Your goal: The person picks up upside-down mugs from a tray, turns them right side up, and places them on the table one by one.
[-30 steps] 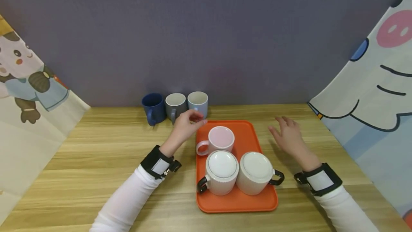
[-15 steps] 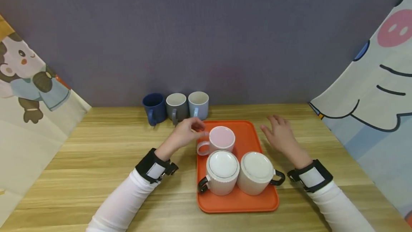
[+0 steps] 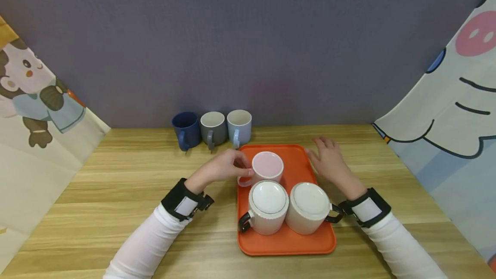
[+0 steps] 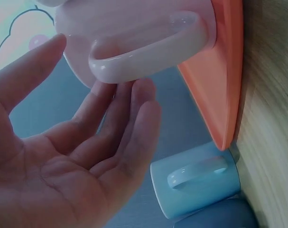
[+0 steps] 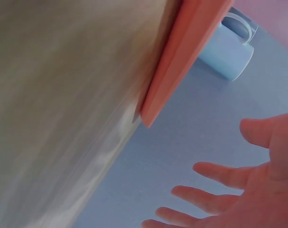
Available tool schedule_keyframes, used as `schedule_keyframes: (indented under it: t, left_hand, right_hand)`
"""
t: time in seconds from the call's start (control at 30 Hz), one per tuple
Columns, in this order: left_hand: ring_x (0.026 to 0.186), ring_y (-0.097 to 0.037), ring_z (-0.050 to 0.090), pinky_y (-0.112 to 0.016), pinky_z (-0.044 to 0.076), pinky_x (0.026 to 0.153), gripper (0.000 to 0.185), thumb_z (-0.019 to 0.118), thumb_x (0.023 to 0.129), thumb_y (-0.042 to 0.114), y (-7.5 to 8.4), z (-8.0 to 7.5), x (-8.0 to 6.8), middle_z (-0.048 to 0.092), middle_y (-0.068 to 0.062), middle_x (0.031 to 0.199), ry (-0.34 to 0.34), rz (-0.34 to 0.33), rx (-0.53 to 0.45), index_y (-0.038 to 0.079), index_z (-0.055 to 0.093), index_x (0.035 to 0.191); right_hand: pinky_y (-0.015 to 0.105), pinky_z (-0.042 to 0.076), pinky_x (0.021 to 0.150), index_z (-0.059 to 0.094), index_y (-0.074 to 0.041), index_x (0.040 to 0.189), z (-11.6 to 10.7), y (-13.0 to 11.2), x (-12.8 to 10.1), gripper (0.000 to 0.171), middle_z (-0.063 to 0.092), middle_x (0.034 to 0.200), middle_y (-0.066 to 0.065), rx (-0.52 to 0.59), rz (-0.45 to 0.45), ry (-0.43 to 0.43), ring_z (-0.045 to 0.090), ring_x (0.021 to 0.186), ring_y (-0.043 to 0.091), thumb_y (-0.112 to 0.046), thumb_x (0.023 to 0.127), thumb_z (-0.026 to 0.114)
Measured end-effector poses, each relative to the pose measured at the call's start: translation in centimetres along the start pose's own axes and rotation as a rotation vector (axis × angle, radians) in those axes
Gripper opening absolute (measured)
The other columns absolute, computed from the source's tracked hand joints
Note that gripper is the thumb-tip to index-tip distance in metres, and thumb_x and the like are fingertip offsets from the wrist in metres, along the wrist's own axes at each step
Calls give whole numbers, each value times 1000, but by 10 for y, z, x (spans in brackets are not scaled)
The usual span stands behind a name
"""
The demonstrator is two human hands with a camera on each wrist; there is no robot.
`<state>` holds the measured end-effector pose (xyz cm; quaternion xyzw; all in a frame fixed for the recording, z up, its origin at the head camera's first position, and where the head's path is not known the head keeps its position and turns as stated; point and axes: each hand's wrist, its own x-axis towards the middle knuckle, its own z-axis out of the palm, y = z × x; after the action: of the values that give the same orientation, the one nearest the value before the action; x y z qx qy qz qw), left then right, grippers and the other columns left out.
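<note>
Four fingers (image 4: 129, 114) beneath pink mug's handle (image 4: 148, 47)

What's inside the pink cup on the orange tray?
The pink cup looks empty: only its pale pink inside shows. The two white cups beside it are lidded, so their insides are hidden.

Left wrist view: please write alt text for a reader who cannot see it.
An open left hand reaches its fingertips to the looped handle of a pink mug standing on an orange tray. Below the tray's edge, a light blue mug stands on the wooden table.
</note>
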<state>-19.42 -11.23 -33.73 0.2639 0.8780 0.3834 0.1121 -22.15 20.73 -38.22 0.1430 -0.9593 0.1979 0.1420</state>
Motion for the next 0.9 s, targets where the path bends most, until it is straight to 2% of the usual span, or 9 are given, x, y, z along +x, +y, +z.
schedule_keyframes:
  t: [0.3, 0.57, 0.9]
  left_hand:
    - [63, -10, 48, -20, 37, 56, 16, 69, 86, 20, -5, 5, 2, 58, 2, 69, -40, 8, 27, 5, 68, 80]
    - [59, -9, 44, -21, 33, 53, 20, 64, 90, 19, -11, 10, 6, 52, 4, 65, -79, -5, 7, 3, 68, 79]
    - [58, -8, 46, -21, 38, 53, 21, 64, 90, 17, -12, 14, 7, 58, -3, 65, -47, 40, 39, 4, 68, 75]
  right_hand:
    - [65, 20, 106, 43, 11, 133, 4, -10, 6, 52, 39, 134, 38, 24, 3, -21, 32, 126, 55, -26, 97, 52]
    - [66, 21, 105, 42, 10, 135, 6, -13, 7, 53, 37, 137, 38, 33, 16, -43, 30, 126, 57, -27, 98, 51]
    - [65, 21, 106, 42, 10, 134, 4, -15, 10, 53, 38, 136, 38, 54, 8, -23, 32, 127, 55, -26, 98, 51]
